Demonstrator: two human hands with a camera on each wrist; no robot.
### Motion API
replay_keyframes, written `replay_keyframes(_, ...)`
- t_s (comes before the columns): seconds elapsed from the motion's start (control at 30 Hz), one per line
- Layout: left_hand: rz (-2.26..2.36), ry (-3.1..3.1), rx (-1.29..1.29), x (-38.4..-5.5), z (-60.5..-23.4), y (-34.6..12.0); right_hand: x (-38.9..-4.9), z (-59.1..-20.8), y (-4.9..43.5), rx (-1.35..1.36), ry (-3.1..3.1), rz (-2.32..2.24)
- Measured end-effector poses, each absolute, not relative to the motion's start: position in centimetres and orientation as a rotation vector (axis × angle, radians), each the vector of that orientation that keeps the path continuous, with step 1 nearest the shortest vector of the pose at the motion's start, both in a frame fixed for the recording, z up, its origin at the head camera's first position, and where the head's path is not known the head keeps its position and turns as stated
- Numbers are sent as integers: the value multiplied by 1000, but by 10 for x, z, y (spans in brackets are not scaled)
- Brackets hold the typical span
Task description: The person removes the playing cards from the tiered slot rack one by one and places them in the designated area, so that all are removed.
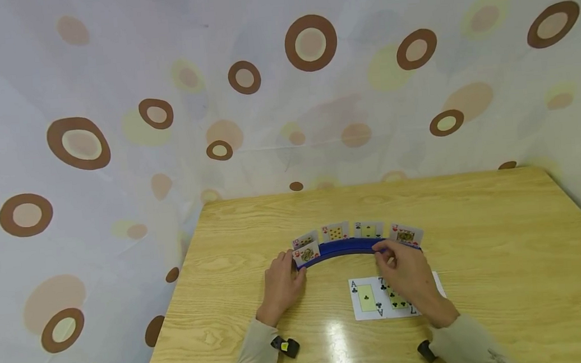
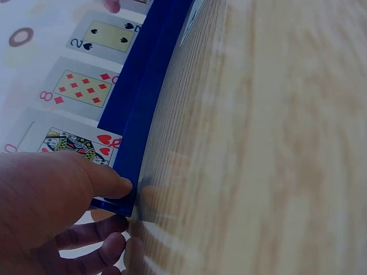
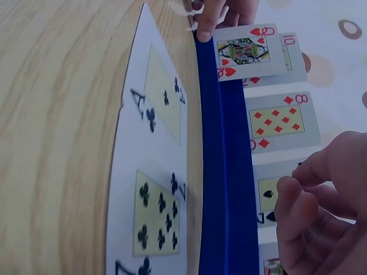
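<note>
A curved blue card holder (image 1: 348,247) stands on the table with playing cards upright in it. My left hand (image 1: 279,283) grips its left end, the thumb pressed on the front edge beside the queen of hearts (image 3: 243,52). Behind that queen stands a red ten (image 3: 295,60), partly covered. Further right are the eight of diamonds (image 3: 279,121), the two of spades (image 2: 103,37) and a red face card (image 1: 405,234). My right hand (image 1: 408,269) hovers at the holder's right part, fingers loosely bent in front of the two of spades, with no card showing between them.
Flat on the wooden table (image 1: 501,234), in front of the holder, lie the ace of clubs (image 1: 366,299) and the seven of clubs (image 3: 157,215). Another card (image 1: 438,285) shows partly under the right hand. A patterned curtain (image 1: 276,115) hangs behind the table.
</note>
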State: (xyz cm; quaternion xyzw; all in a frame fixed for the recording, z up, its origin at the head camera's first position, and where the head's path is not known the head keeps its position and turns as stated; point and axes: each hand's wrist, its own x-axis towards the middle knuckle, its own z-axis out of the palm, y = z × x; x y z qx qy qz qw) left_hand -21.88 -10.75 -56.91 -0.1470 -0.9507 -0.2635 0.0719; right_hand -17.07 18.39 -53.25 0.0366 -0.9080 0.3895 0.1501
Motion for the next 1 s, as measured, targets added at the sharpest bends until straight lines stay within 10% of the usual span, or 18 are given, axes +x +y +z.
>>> replay_keyframes(1.0, -777, -2860, -433, -218, -570, -107, -205, -526, 125, 345, -2524, 1119)
